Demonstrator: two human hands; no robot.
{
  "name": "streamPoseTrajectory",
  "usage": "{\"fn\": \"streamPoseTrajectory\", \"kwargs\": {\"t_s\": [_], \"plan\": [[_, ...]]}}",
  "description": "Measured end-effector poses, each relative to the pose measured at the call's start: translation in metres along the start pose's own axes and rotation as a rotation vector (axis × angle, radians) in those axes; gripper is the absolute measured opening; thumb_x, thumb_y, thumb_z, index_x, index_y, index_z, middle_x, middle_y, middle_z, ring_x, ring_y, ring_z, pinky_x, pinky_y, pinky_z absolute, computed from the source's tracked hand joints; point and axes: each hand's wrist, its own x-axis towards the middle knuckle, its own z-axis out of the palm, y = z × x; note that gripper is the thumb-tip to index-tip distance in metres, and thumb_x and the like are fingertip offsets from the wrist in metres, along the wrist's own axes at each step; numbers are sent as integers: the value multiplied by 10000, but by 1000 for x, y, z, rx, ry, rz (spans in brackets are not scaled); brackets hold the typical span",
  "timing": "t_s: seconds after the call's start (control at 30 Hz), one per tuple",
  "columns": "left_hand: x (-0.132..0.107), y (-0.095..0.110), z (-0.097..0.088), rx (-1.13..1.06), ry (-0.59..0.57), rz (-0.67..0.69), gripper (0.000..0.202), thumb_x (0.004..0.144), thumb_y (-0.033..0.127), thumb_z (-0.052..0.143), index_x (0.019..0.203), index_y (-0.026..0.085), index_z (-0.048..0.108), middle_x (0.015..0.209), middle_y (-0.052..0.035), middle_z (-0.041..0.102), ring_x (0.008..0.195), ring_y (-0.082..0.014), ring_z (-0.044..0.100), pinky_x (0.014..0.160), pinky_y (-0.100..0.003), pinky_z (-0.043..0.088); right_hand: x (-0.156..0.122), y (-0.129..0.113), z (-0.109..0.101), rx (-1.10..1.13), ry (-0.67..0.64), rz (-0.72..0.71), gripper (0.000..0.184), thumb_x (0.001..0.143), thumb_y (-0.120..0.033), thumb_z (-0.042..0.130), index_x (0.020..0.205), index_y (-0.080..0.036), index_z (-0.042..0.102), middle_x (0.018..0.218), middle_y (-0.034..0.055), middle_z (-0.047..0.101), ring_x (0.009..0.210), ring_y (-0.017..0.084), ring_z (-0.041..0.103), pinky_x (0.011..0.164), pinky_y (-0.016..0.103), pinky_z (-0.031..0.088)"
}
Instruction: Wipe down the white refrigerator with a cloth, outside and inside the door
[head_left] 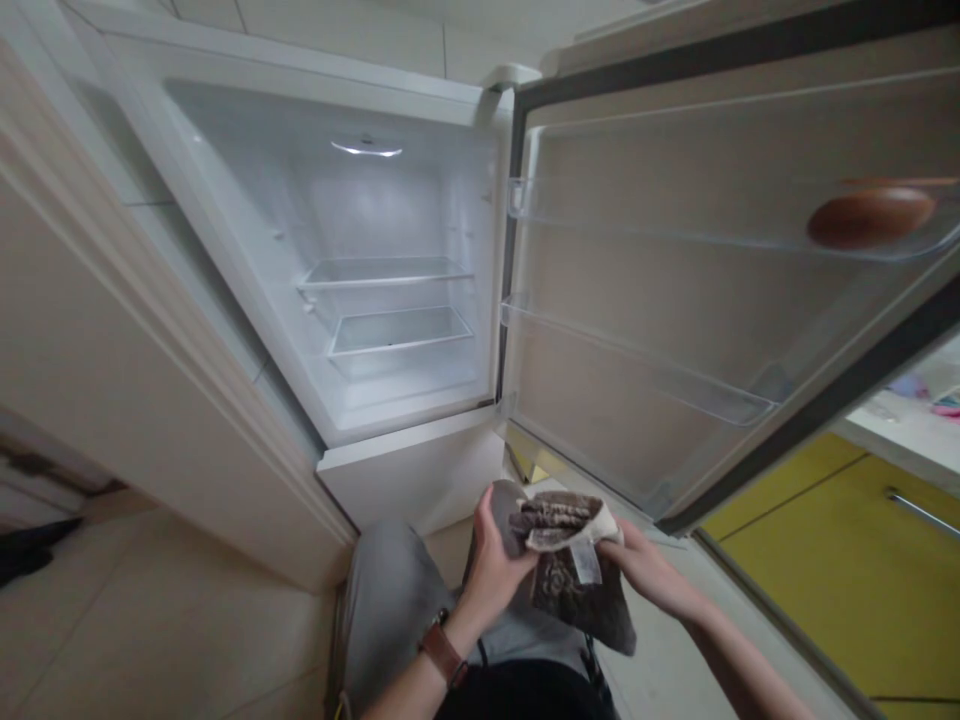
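A brown patterned cloth (574, 600) with a pale edge and a white tag is held between both hands, low in front of the open refrigerator (409, 440). My left hand (499, 545) grips its folded left side, thumb on top. On the other side, my right hand (649, 570) is closed on the pale edge near the tag; its fingertips are partly hidden by the fabric. One corner of the cloth hangs down over my lap.
Inside the refrigerator are two glass shelves (401, 330). Its door (675, 300) stands wide to the right, with a brown bowl (870, 216) in the upper clear bin. Yellow cabinets (847, 560) stand beyond it. A white panel (150, 350) rises on the left.
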Motion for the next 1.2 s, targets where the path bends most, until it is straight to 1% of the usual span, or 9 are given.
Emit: {"fn": "streamPoseTrajectory", "kwargs": {"t_s": [0.1, 0.23, 0.33, 0.47, 0.57, 0.77, 0.87, 1.03, 1.2], "plan": [[-3, 10, -4, 163, 284, 23, 787, 858, 292, 737, 1515, 187, 316, 1570, -194, 352, 1551, -350, 297, 1288, -558, 243, 22, 8, 17, 170, 184, 25, 442, 730, -451, 655, 1063, -173, 745, 1090, 82, 772, 1066, 293, 673, 1011, 376, 508], [-10, 34, -7, 227, 23, 110, 703, 841, 281, 748, 1454, 215, 409, 1537, -167, 417, 1501, -330, 374, 1283, -525, 273, 40, 14, 41, 441, 349, 185, 583, 679, -553, 711, 1122, -174, 683, 983, 80, 754, 864, 247, 669, 745, 342, 535], [-8, 41, -1, 173, -244, 31, 962, 751, 298, 853, 1561, 248, 337, 1596, -158, 414, 1499, -320, 409, 1273, -465, 321, 42, 9, 60, 499, 242, 168, 641, 709, -562, 736, 1226, -200, 620, 1082, 80, 736, 905, 242, 672, 702, 333, 544], [10, 24, 8, 60, -161, -78, 945, 713, 196, 812, 1556, 221, 387, 1562, -155, 515, 1439, -305, 511, 1229, -436, 392, 39, 5, 67, 329, -45, -54, 644, 812, -542, 721, 1356, -236, 561, 1254, 82, 702, 1068, 241, 678, 836, 363, 574], [22, 4, 3, -72, -49, -281, 589, 739, 125, 685, 1318, 188, 601, 1392, -135, 670, 1302, -289, 633, 1145, -422, 479, 41, 8, 43, 44, -57, -175, 526, 908, -543, 639, 1323, -222, 605, 1319, 102, 688, 1168, 249, 669, 957, 397, 558], [49, -8, -35, -394, 123, -722, 322, 772, 286, 768, 1055, 148, 701, 1025, -127, 786, 862, -263, 764, 826, -399, 617, 41, 36, -59, -878, 473, -334, 449, 1010, -513, 512, 1253, -171, 674, 1239, 137, 697, 1173, 309, 618, 1029, 454, 471], [90, 1, -58, -436, 212, -586, 428, 712, 338, 863, 1054, 115, 733, 1031, -143, 790, 873, -269, 767, 836, -387, 617, 41, 60, -83, -1053, 443, -316, 479, 1023, -566, 511, 1238, -173, 681, 1225, 122, 704, 1117, 275, 643, 959, 382, 474], [183, 24, -78, -120, 432, -71, 308, 806, 337, 794, 1032, 136, 739, 1072, -132, 787, 1081, -300, 736, 999, -413, 567, 49, 87, -65, -1209, 453, -251, 397, 1040, -515, 517, 1156, -207, 739, 1148, 90, 751, 1044, 253, 670, 866, 355, 400], [244, 33, -42, 33, 127, 183, 362, 827, 151, 735, 1187, 164, 707, 1261, -115, 744, 1241, -278, 668, 1172, -416, 442, 54, 88, -52, -1201, 512, -231, 393, 1064, -472, 488, 1001, -242, 801, 970, 53, 796, 928, 220, 689, 831, 358, 327]]}}
